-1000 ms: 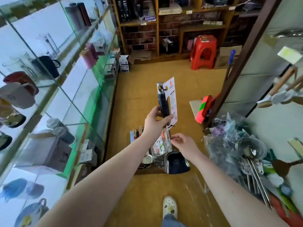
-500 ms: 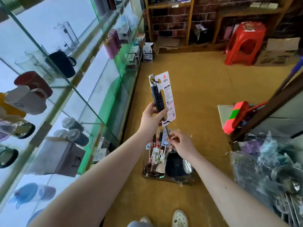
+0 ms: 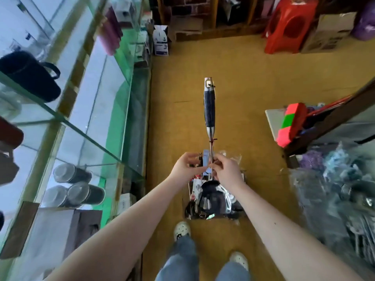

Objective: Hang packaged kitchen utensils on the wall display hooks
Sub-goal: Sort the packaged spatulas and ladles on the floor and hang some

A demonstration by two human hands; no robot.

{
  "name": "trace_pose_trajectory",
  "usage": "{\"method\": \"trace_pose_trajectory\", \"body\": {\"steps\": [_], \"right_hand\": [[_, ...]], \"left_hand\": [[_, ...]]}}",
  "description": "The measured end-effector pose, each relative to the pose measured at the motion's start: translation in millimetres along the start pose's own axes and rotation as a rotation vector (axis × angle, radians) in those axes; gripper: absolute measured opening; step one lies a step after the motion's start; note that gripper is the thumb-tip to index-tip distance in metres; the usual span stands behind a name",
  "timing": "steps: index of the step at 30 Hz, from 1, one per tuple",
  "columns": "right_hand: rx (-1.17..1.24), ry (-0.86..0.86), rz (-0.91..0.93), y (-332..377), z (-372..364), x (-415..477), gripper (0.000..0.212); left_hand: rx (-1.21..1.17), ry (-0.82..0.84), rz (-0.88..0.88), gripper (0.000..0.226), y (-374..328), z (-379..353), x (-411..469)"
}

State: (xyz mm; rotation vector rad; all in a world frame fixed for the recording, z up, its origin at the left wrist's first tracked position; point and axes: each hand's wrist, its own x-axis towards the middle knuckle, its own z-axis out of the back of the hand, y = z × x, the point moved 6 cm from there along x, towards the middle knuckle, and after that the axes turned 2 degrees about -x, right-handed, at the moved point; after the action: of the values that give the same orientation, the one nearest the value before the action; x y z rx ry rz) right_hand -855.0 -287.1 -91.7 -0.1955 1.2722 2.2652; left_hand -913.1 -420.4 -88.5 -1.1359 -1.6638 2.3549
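We held a ladle up with both hands.

The ladle stood straight up, with its dark handle on top and its shiny bowl at the bottom. The bowl was just above a box of more tools on the yellow floor. Our right hand had its fingers curled tight on the thin metal stem. Our left hand had its fingers bent close together, pinching a pale tag just beside the stem. Glass shelves with cups stood on our left. A red stool sat far off. A blurry pile of bagged tools lay on our right.
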Motion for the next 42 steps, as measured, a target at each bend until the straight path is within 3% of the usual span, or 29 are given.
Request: {"method": "trace_pose_trajectory", "body": {"steps": [9, 15, 20, 27, 37, 42], "right_hand": [[0.084, -0.023, -0.161, -44, -42, 28, 0.035], [0.049, -0.003, -0.189, -110, -90, 69, 0.013], [0.035, 0.015, -0.222, -194, -154, 116, 0.03], [0.007, -0.012, -0.2, -304, -226, 182, 0.035], [-0.031, -0.085, -0.125, -385, -275, 248, 0.024], [-0.016, -0.036, -0.142, -404, -297, 255, 0.018]], "left_hand": [[0.098, 0.08, 0.183, 0.027, 90, 5, 41], [0.153, 0.142, 0.253, 0.014, 171, -20, 88], [0.148, 0.141, 0.254, 0.016, 260, -34, 143], [0.115, 0.052, 0.195, 0.014, 365, -55, 230], [0.389, 0.123, 0.102, 0.034, 418, -99, 323], [0.478, 0.082, 0.061, 0.03, 411, -102, 338]]}}
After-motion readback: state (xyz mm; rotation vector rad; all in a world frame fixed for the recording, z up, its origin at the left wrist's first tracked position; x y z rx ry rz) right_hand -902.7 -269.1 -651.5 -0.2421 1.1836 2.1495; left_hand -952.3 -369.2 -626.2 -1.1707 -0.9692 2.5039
